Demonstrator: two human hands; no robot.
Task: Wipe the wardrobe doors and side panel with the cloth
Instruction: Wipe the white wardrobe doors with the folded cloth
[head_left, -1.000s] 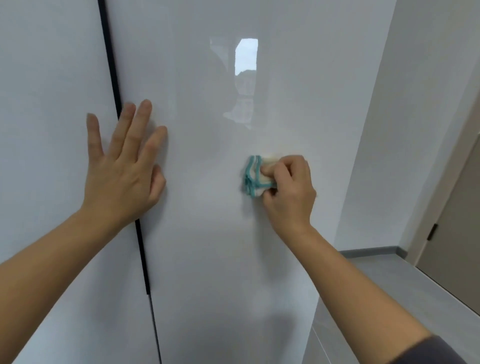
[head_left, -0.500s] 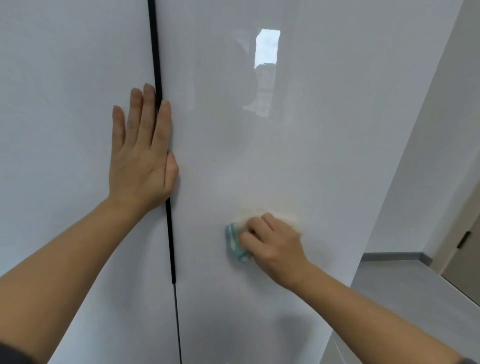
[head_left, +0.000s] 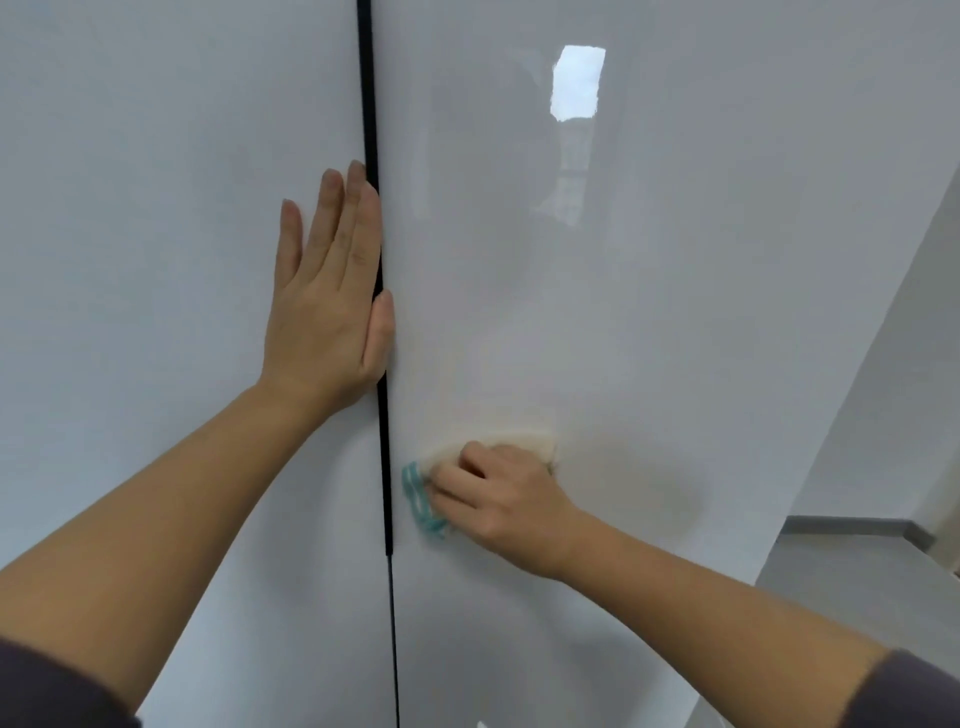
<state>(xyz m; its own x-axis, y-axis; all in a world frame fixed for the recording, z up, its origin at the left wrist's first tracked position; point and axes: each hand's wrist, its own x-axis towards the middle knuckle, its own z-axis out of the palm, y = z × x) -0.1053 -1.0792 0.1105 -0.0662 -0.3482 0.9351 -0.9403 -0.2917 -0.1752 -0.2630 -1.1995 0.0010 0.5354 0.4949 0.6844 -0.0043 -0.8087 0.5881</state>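
Two glossy white wardrobe doors fill the view, the left door and the right door, split by a thin black gap. My left hand lies flat with straight fingers on the left door, right at the gap. My right hand grips a cream cloth with teal stripes and presses it against the lower part of the right door, close to the gap. Most of the cloth is hidden under my fingers.
To the right of the wardrobe stands a white wall with a grey skirting board and pale grey floor below it. A bright window reflection shows on the right door.
My right hand has carried the cloth down and to the left across the right door, toward the gap. My left hand stays flat near the gap, its fingers drawn closer together.
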